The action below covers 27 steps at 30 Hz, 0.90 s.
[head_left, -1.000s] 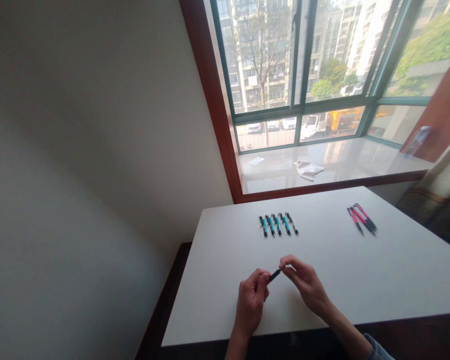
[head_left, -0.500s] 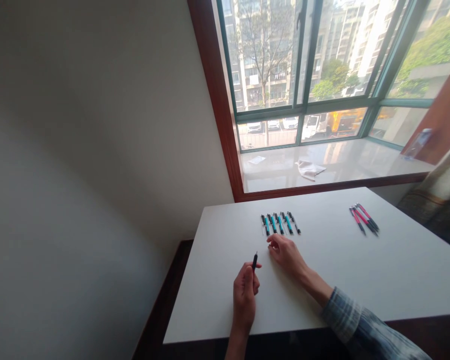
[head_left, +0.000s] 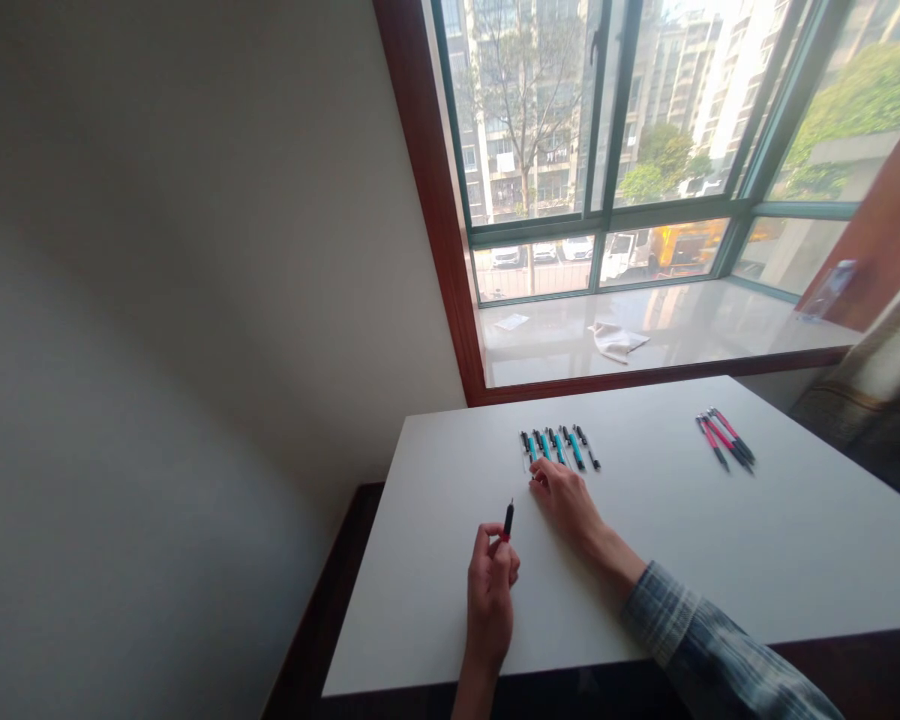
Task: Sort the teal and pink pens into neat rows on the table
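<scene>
let's steady the slim black-and-red pen (head_left: 508, 519) our left hand (head_left: 492, 582) pinches. can't tell if our right hand (head_left: 568, 500), by slim teal-and-black pen pieces (head_left: 576, 452), grips anything.

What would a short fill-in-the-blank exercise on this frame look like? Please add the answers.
1. A pen is held in the ____ hand.
2. The plaid sleeve shows on the ____ arm.
3. In the picture, the turquoise pieces lie to the ____ of the pink pens.
4. Green trees show through the ____.

Missing words: left; right; left; window.
</scene>
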Tool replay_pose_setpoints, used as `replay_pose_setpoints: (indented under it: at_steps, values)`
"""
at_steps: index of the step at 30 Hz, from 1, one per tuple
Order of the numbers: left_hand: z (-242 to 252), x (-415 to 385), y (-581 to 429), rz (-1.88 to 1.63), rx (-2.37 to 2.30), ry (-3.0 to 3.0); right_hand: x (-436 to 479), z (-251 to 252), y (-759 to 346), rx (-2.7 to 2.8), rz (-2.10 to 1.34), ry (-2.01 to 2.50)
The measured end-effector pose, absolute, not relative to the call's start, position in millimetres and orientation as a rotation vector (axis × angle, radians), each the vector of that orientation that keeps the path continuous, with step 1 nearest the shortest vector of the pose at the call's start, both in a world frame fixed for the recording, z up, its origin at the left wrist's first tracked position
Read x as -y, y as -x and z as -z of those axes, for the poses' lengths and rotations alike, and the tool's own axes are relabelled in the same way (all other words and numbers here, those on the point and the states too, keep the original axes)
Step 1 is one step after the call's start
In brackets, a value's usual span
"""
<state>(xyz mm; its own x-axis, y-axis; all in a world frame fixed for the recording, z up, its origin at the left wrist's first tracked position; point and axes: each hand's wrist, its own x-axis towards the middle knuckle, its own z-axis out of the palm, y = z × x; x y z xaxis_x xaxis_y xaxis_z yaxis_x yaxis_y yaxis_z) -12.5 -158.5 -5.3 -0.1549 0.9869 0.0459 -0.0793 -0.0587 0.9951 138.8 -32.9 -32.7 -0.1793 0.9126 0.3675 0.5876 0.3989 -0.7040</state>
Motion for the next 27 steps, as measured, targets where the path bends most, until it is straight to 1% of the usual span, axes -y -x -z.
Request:
replay_pose_setpoints:
  at_steps: [7, 12, 14, 18, 21, 27]
  values:
    - [6, 158, 13, -1.378, -1.289, -1.230, 52, 19, -152, 1.664, -0.733, 1.221]
    - [3, 160, 10, -1.300, -1.394, -1.319, 91, -1, -162, 1.656, -1.112, 1.091]
    - [-1, 160, 8, -1.236, -1.414, -1.399, 102, -6, -162, 1.662, -1.182, 1.089]
    - [-10, 160, 3, -1.145, -1.345, -1.514, 110, -14, -157, 1.638, -1.085, 1.208]
    - [-13, 161, 1, -1.153, -1.327, -1.523, 110, -21, -154, 1.663, -0.999, 1.259]
    - [-9, 159, -8, -1.236, -1.250, -1.438, 111, -38, -164, 1.709, -1.051, 1.126]
